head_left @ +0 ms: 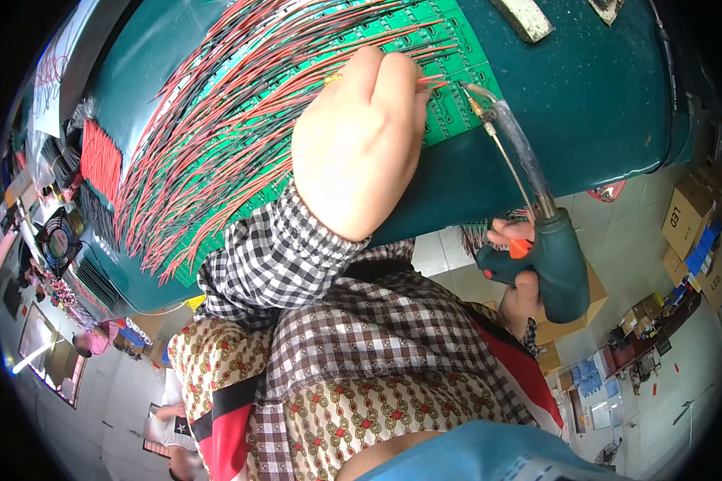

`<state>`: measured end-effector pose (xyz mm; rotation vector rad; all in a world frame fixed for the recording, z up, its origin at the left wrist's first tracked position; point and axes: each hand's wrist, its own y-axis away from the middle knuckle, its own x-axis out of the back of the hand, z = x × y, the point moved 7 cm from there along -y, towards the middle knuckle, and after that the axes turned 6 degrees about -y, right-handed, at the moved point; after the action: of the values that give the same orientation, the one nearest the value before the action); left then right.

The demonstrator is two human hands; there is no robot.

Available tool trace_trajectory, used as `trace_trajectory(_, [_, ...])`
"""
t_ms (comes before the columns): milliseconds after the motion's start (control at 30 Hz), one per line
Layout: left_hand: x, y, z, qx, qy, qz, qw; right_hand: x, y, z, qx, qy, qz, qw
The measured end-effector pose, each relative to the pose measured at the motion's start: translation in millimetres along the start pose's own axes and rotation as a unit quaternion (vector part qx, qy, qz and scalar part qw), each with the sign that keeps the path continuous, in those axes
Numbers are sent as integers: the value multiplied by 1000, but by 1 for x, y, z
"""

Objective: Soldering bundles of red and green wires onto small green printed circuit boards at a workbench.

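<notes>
My left hand [359,148] is closed in a pinch over the green circuit boards [475,58], with the end of a red wire [435,83] sticking out from its fingertips. Rows of red and black wires [233,120] fan out leftward from the boards and pass beneath that hand. In my right hand [523,293] is a dark green soldering gun [564,260] with a red trigger. Its long metal nozzle reaches up and left, and the tip sits close to the red wire at the boards' right edge. I cannot tell whether tip and wire touch.
The boards lie on a dark green tabletop [586,104]. Toward its far right is a worn metal block [525,18]. Bundled red wires [102,160] and a small black fan [58,240] stand at the left. Cardboard boxes [688,210] are stacked on the right; another person [172,409] is behind, lower left.
</notes>
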<state>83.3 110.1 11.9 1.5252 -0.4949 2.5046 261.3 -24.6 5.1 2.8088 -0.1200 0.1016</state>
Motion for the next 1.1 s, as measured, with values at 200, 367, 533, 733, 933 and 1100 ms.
trace_trajectory(200, [-3, -4, -6, 45, 69, -45, 996, 0, -1, 4, 9, -19, 2, 1000])
trace_trajectory(367, [-8, -3, -10, 61, 108, -8, 992, -3, -4, 3, 34, 2, -17, 999])
trace_trajectory(533, [-10, -3, -9, 68, 101, -4, 993, -2, 0, 13, 38, -25, -14, 999])
trace_trajectory(733, [-9, -4, -9, 66, 103, -5, 993, -1, 0, 12, 25, -28, -22, 999])
trace_trajectory(933, [-10, -4, -8, 63, 103, -2, 993, -1, 1, 14, -1, -32, -31, 999])
trace_trajectory(1100, [-10, -4, -9, 65, 95, -6, 993, -4, -1, 11, 43, -14, -28, 999])
